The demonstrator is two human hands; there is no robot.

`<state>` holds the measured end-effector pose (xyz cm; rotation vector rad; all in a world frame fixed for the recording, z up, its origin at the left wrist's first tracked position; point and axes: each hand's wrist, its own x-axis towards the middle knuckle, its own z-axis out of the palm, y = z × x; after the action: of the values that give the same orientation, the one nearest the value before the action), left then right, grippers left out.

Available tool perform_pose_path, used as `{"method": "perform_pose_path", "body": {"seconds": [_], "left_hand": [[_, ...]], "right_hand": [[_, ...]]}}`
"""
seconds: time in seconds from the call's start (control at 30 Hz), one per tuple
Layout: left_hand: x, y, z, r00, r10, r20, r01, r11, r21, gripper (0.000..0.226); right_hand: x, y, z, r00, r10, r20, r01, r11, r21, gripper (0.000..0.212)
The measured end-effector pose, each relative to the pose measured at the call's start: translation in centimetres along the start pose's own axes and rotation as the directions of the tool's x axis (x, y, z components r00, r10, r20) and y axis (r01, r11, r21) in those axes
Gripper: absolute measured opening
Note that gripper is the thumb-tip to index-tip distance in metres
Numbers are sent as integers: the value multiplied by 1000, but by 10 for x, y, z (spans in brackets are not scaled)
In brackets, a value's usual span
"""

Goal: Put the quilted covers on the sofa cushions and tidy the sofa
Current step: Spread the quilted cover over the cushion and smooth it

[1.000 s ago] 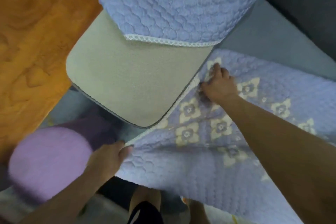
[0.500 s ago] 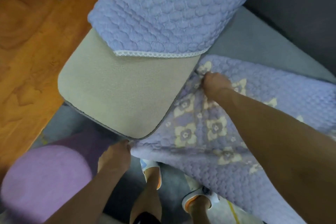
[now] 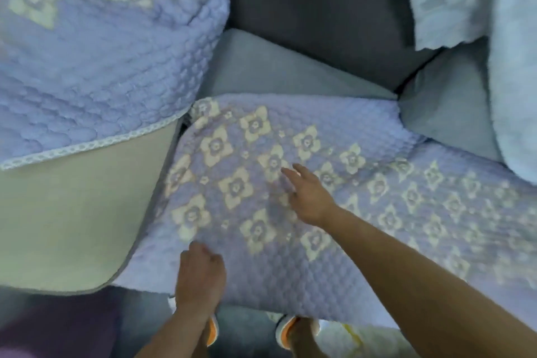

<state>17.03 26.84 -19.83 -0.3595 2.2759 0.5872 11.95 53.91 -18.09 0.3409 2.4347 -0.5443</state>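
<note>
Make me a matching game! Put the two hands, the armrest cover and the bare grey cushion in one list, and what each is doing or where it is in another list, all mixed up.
Things:
1. left hand
2. right hand
3. armrest cover
4. bare grey seat cushion

States:
A. draped over the beige armrest
B. fingers spread, flat on the flowered seat cover
C. uncovered, behind the flowered seat cover
D. fingers curled at the seat cover's front edge

Pairs: 1-D, 2-B, 3-A, 4-C

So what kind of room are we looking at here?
Most likely a home living room: a dark sofa with grey seat cushions, quilted covers spread over it, and slippers on the person's feet.
</note>
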Motion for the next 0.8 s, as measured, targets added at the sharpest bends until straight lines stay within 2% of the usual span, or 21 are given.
{"method": "perform_pose_path", "body": {"seconds": [0.07, 0.1, 0.17, 0.23, 0.3, 0.37, 0.4, 0.43, 0.47, 0.53, 0.6, 0.67, 0.7, 0.77, 0.8], "left_hand": [[-2, 68, 19, 957, 238, 167, -244, 970, 19, 8], [-3, 103, 27, 914, 312, 260, -332, 942, 36, 9], [-2, 170, 51, 855, 399, 330, -448, 890, 83, 8], [-2, 232, 85, 846, 411, 339, -473, 872, 126, 6], [-7, 282, 112, 868, 408, 282, -452, 886, 108, 3], [-14, 358, 158, 872, 447, 200, -463, 886, 39, 13], [-15, 374, 161, 882, 443, 163, -444, 896, -30, 18], [-12, 428, 186, 866, 486, 120, -483, 874, -57, 23], [-11, 454, 187, 852, 517, 80, -510, 855, -94, 29], [-9, 557, 229, 798, 602, -27, -596, 782, -179, 36], [-10, 627, 244, 782, 610, -128, -620, 741, -260, 39], [21, 681, 270, 790, 577, -208, -610, 773, -174, 47], [40, 695, 273, 798, 566, -208, -589, 805, -69, 51], [77, 704, 273, 836, 537, -114, -479, 814, 328, 47], [90, 704, 270, 840, 536, -89, -452, 780, 432, 45]], "right_hand": [[-36, 79, -29, 986, 165, -30, -164, 986, 34, 60], [-53, 119, -47, 965, 257, -45, -254, 965, 67, 58], [-85, 204, -87, 900, 428, -83, -410, 895, 174, 53], [-109, 284, -126, 805, 582, -116, -517, 783, 345, 48], [-112, 347, -152, 733, 664, -150, -511, 683, 522, 46], [-102, 423, -169, 701, 703, -120, -428, 549, 718, 49], [-99, 428, -168, 690, 721, -63, -388, 442, 809, 52], [-90, 462, -175, 684, 729, 4, -315, 291, 903, 56], [-89, 462, -174, 682, 729, 51, -237, 154, 959, 60], [-84, 513, -183, 701, 702, 124, -43, -131, 990, 66], [-82, 546, -194, 724, 671, 160, 101, -333, 938, 64], [-74, 605, -211, 769, 615, 171, 235, -522, 820, 50], [-70, 629, -222, 787, 594, 168, 315, -620, 719, 49], [-59, 664, -243, 776, 604, 182, 440, -725, 530, 45], [-57, 671, -253, 754, 626, 199, 479, -732, 484, 42]]}}
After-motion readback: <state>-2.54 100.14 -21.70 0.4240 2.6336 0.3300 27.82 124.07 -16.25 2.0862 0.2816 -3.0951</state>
